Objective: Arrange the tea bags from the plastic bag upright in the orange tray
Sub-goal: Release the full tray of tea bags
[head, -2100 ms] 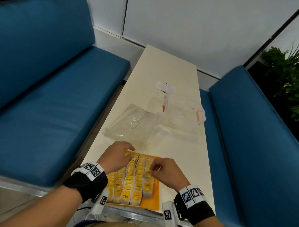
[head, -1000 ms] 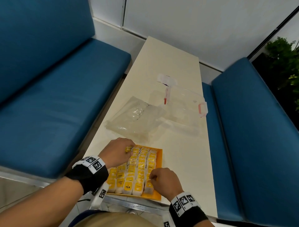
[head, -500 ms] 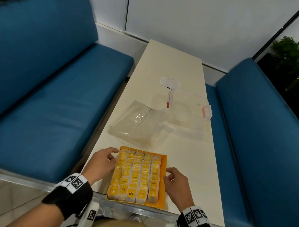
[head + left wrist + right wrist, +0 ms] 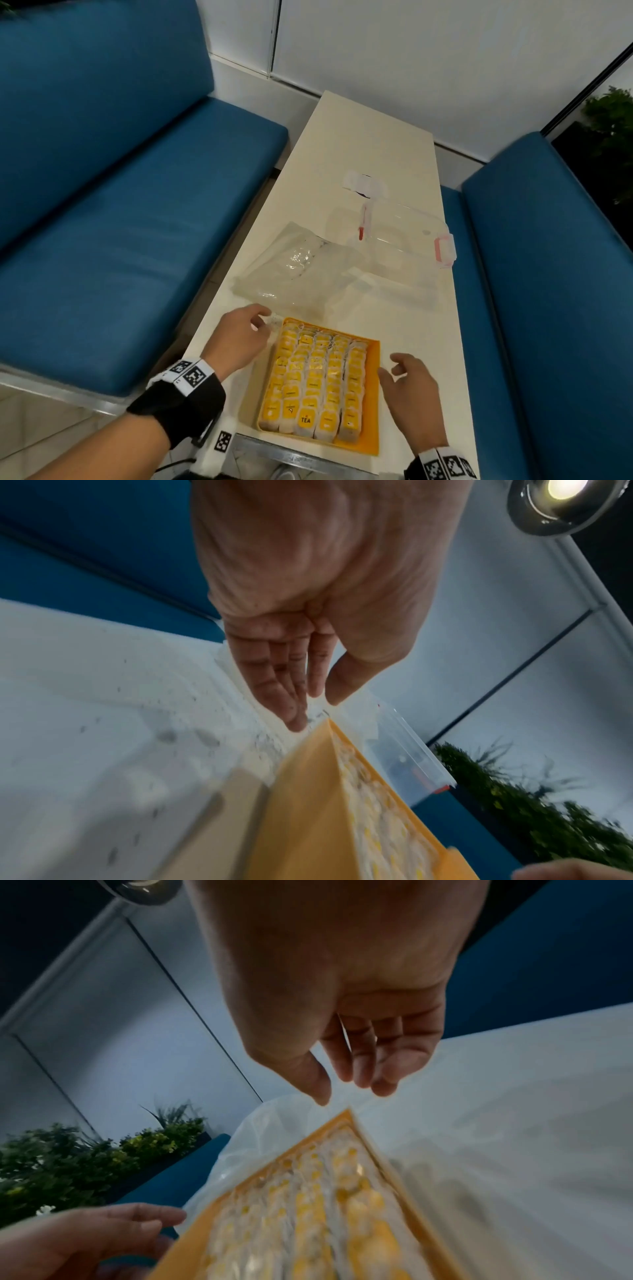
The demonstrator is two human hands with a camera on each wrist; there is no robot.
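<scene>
The orange tray lies at the near end of the table, packed with upright rows of yellow-labelled tea bags. My left hand hovers at the tray's far left corner with loosely extended fingers and holds nothing. The left wrist view shows the same: hand just above the tray corner. My right hand is spread open just right of the tray, apart from its rim. In the right wrist view that hand hangs over the tray's far corner. The clear plastic bag lies flat beyond the tray.
A clear lidded box with red latches sits behind the bag, with a small white item further back. Blue benches flank the narrow cream table. A plant stands at far right.
Both hands have lifted off the tea bags and moved out to the tray's sides. The left hand has since shifted forward to the far left corner.
</scene>
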